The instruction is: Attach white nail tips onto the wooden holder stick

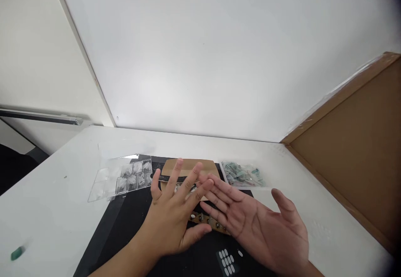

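Note:
My left hand (175,214) is held over the black mat (125,222), back up and fingers spread, with nothing in it. Beside it my right hand (261,229) is turned palm up, fingers stretched out and thumb apart, also holding nothing. Their fingertips overlap in the view; whether they touch I cannot tell. Behind the fingers is an open brown cardboard piece (191,166), its contents mostly hidden. A brown strip with small round pieces (216,223) lies partly under the hands. Nearer me are a sheet of white ovals (227,263) and a loose white oval (240,253).
A clear compartment case (133,179) with pale pieces stands back left. A clear bag of greenish pieces (242,174) lies back right. On the white table (46,210) sits a small green object (16,253). A cardboard panel (354,143) borders the right side, a white wall (200,59) the back.

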Action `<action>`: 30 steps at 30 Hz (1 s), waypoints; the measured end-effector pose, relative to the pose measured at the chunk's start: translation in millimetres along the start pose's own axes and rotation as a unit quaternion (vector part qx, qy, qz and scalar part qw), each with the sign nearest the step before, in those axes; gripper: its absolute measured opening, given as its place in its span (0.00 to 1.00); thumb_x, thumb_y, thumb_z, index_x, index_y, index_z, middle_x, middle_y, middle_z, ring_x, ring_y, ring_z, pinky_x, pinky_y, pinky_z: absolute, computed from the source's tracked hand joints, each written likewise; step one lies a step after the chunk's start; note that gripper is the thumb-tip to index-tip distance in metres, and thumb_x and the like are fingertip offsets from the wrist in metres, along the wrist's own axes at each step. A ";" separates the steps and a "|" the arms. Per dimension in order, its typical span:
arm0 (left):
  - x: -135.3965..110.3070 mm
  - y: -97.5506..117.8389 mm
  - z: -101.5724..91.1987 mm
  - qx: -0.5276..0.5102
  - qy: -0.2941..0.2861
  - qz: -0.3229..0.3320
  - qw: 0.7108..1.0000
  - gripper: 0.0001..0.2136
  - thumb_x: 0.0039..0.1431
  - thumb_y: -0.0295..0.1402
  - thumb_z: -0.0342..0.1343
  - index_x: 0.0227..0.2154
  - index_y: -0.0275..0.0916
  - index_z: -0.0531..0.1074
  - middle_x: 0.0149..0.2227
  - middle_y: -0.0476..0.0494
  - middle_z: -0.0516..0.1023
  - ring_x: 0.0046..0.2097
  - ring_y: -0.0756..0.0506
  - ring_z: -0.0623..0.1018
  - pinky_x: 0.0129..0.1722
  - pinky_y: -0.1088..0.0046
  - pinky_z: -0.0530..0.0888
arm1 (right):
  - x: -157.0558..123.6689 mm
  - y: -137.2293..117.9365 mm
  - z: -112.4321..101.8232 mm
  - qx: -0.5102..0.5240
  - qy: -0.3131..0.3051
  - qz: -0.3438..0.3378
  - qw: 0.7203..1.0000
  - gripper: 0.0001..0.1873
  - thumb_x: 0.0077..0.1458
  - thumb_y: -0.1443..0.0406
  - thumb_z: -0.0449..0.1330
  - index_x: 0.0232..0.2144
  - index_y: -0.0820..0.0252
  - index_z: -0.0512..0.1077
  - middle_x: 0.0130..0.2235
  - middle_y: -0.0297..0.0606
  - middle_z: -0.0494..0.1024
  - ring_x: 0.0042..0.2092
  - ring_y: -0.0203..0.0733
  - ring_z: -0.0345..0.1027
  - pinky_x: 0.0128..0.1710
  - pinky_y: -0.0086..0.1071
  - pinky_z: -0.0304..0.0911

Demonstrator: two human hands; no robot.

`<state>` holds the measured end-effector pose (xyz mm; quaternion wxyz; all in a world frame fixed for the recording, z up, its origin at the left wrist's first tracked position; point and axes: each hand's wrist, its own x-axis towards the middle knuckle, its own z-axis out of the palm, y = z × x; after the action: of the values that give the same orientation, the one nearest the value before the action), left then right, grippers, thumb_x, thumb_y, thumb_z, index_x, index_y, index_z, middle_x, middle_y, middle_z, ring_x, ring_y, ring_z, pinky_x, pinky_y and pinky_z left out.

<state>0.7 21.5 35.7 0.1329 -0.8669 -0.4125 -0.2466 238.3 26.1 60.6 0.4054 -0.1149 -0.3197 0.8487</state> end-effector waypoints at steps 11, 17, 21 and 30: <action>-2.4 -0.9 1.7 -0.012 0.021 -0.016 1.000 0.38 0.66 0.59 0.52 0.76 0.57 0.53 0.78 0.42 0.53 0.78 0.23 0.44 0.70 0.35 0.33 | 0.3 4.6 4.4 -0.023 -0.003 0.014 1.000 0.50 0.60 0.33 0.44 0.67 0.59 0.69 0.74 0.46 0.62 0.77 0.60 0.45 0.77 0.55 0.37; -3.5 -9.5 4.8 0.001 0.048 -0.125 0.991 0.33 0.71 0.52 0.49 0.76 0.57 0.51 0.80 0.41 0.41 0.77 0.19 0.42 0.67 0.28 0.38 | -0.7 0.6 4.9 -0.012 -0.042 0.005 0.999 0.53 0.58 0.31 0.44 0.71 0.59 0.63 0.76 0.47 0.58 0.78 0.62 0.41 0.76 0.59 0.35; -7.6 -11.9 5.9 -0.029 0.065 -0.103 0.992 0.40 0.72 0.59 0.38 0.78 0.44 0.39 0.80 0.30 0.37 0.77 0.19 0.42 0.68 0.29 0.40 | -0.3 -1.3 4.3 0.003 -0.022 -0.010 1.000 0.53 0.58 0.31 0.46 0.73 0.53 0.59 0.74 0.46 0.61 0.77 0.61 0.45 0.75 0.61 0.35; -2.4 -5.3 0.9 0.023 0.044 -0.095 0.994 0.33 0.70 0.55 0.51 0.74 0.62 0.54 0.79 0.40 0.46 0.77 0.21 0.46 0.67 0.28 0.37 | 0.9 -5.8 3.0 0.001 0.040 -0.002 0.999 0.55 0.56 0.26 0.42 0.71 0.50 0.63 0.73 0.46 0.63 0.76 0.62 0.48 0.74 0.62 0.39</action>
<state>-4.4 23.7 33.8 0.1469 -0.8087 -0.4925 -0.2861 239.9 28.2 66.7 0.4193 -0.1479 -0.3025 0.8431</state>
